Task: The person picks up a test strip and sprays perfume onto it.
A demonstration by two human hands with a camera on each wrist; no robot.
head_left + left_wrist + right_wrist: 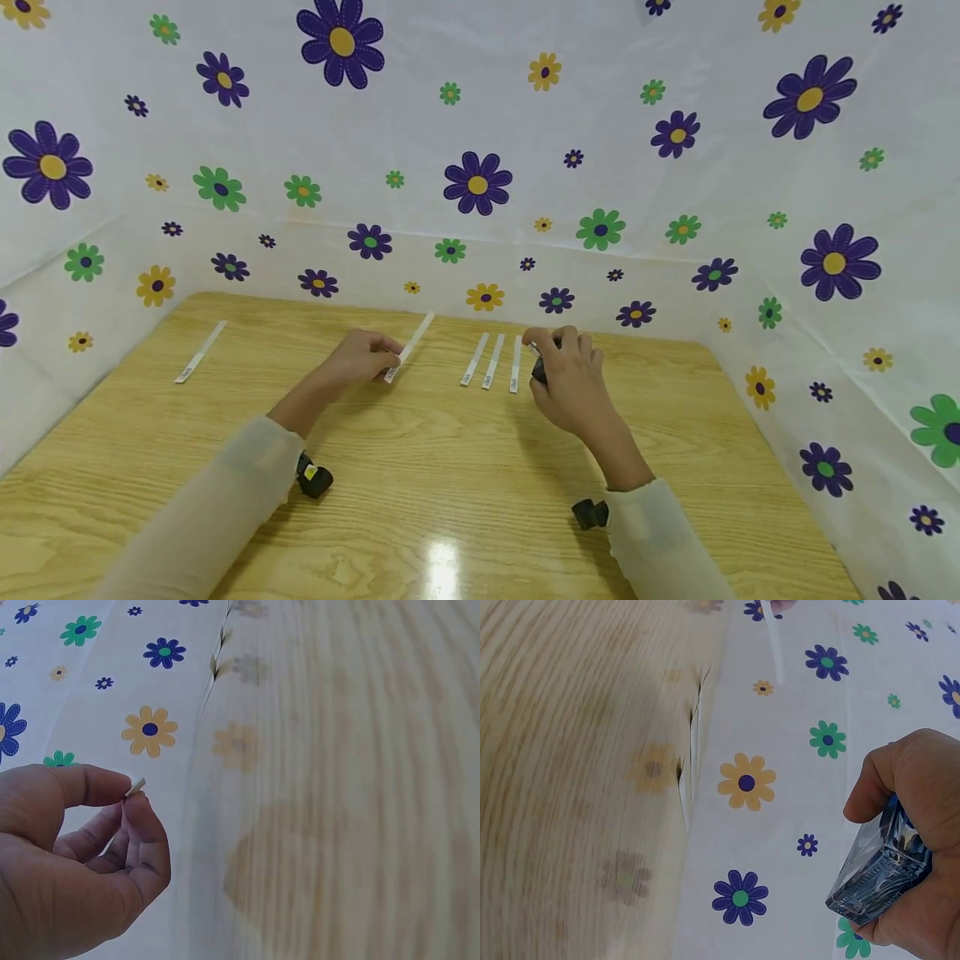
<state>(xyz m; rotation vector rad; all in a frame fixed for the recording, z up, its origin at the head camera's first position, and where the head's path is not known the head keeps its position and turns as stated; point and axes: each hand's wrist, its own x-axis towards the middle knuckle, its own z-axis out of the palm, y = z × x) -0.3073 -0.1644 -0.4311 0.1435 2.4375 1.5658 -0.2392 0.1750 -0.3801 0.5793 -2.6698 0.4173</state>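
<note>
In the head view my left hand (362, 357) pinches a thin white strip (412, 343), marked with small dark print at its near end. The left wrist view shows the strip's tip (136, 787) between thumb and forefinger. My right hand (573, 379) grips a small dark box (881, 866) with a shiny clear wrapping; in the head view the fingers hide most of it. Left of the right hand are three similar strips (474, 360), side by side with their printed ends toward me. Another strip (201, 352) lies by itself at the far left.
The wood-grain table (420, 467) is bounded at the back and sides by a white flower-print sheet (405, 125). Each forearm bears a black wrist device, the left one (313, 478) and the right one (590, 514), below the cream sleeves.
</note>
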